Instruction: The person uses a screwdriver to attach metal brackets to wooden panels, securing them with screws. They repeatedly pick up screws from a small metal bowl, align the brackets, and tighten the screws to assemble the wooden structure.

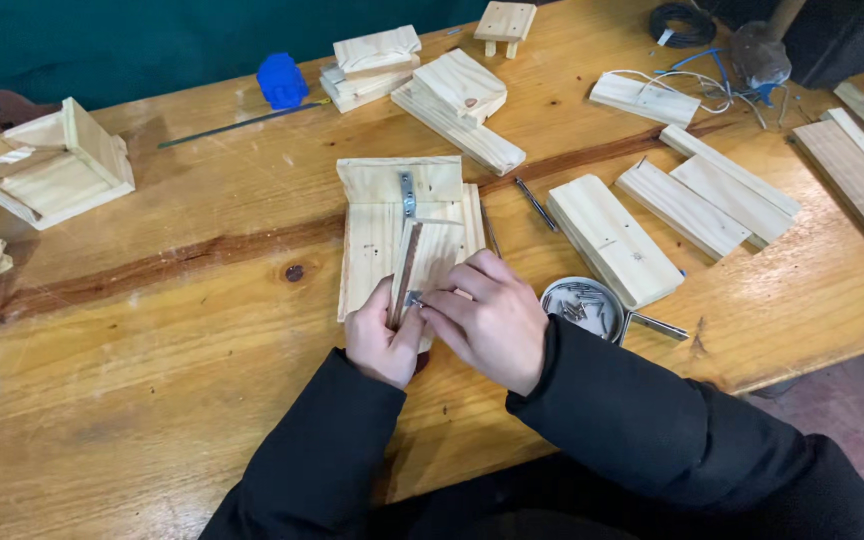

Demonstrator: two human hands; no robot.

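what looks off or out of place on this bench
Nothing looks spilled or broken. The nails stay in their round tin, and both hands rest on the pine assembly. Only a tangle of blue and white wires looks untidy.

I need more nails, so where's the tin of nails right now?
In the head view, the round tin of nails sits on the table just right of the right hand, beside a long wood block.
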